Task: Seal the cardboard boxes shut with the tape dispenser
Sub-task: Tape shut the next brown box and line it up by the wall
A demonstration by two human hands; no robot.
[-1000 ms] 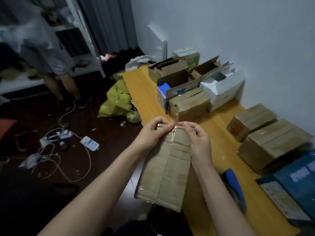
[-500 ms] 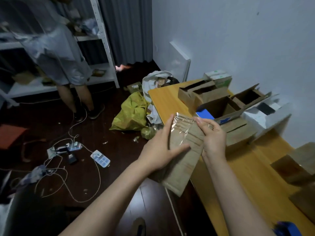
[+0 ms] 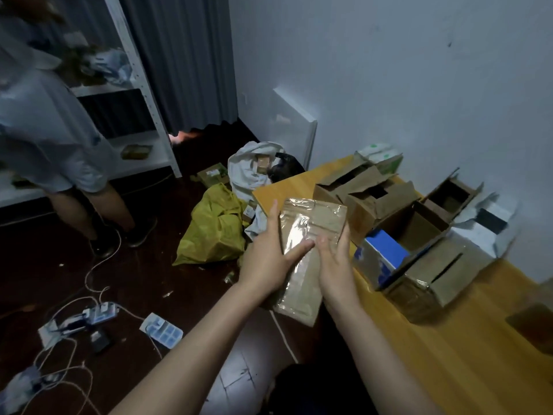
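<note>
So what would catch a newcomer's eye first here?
A flat brown cardboard box glossy with clear tape, held between the left hand and right hand at centre. Open brown cardboard boxes crowd the yellow wooden table at right; a crumpled yellow plastic bag lies on the floor at left.

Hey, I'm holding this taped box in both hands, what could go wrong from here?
The taped cardboard box hangs at the table edge between your left hand and right hand; a slip might drop it toward the power strip on the floor. Its clear tape looks wrinkled, so it may lift unless pressed flat.
</note>
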